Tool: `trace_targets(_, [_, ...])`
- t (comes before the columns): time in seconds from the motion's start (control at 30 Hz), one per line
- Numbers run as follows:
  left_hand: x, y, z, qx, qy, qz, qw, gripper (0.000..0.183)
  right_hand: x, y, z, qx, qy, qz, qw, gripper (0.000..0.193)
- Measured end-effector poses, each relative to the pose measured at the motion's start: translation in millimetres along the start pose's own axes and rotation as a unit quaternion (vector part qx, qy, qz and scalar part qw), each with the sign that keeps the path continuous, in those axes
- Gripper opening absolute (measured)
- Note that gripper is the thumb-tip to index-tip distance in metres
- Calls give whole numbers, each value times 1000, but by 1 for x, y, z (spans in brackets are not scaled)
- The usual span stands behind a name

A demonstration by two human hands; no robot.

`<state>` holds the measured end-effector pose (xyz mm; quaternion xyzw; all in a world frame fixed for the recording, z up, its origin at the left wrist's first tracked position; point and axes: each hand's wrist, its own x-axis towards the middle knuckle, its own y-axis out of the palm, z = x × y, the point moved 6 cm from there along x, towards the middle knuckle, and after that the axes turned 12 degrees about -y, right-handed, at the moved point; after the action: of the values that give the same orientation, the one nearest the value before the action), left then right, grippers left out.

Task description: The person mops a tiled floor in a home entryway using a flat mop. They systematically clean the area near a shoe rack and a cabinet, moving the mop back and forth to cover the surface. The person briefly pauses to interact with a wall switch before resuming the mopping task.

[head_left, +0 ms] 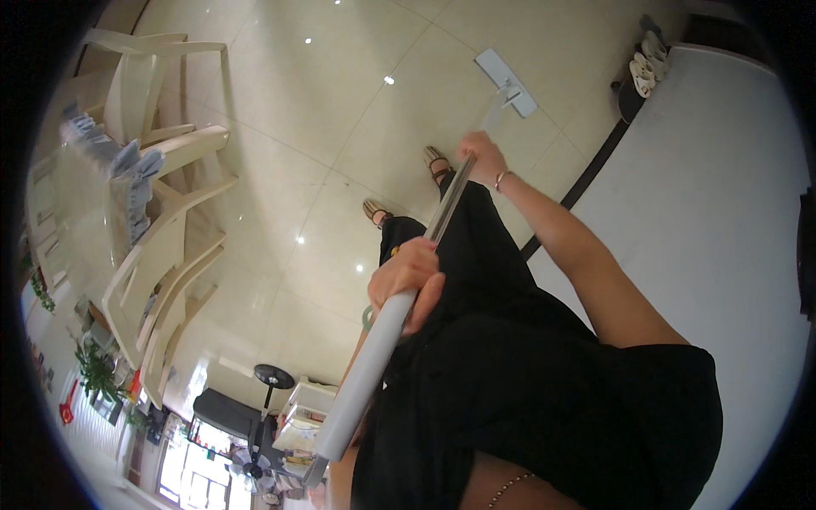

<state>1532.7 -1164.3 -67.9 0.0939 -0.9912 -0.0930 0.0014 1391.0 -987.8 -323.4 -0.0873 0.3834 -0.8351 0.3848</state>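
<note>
A flat mop with a white-grey handle [364, 382] runs slantwise across my body. My left hand [404, 276] is wrapped round it where the thick grip meets the metal pole [448, 202]. Further down the pole, my right hand [484, 160], with a bracelet at the wrist, is closed round it too. The pale rectangular mop head [507, 83] lies on the tiled floor [340, 110] beyond my right foot. Whether a pad is fitted beneath the head is hidden.
Cream chairs [161, 255] stand around a table [81, 204] at the left, with blue ruffled cloth [136, 174] there. Along the right runs a large white surface [680, 221] with a dark lower edge. Shoes [643, 75] sit at its far end. A fan [252, 467] is at lower left.
</note>
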Motion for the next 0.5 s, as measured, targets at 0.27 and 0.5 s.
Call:
trace_targets(0.27, [-98,-124,-63,36,-86,-8,996,13,-23,120,143,-9,-118,-41,992,5])
trace_targets(0.5, [-163,-207,-155,132,-118,-117,977,22,7,204,295,105,-44,102,988,4])
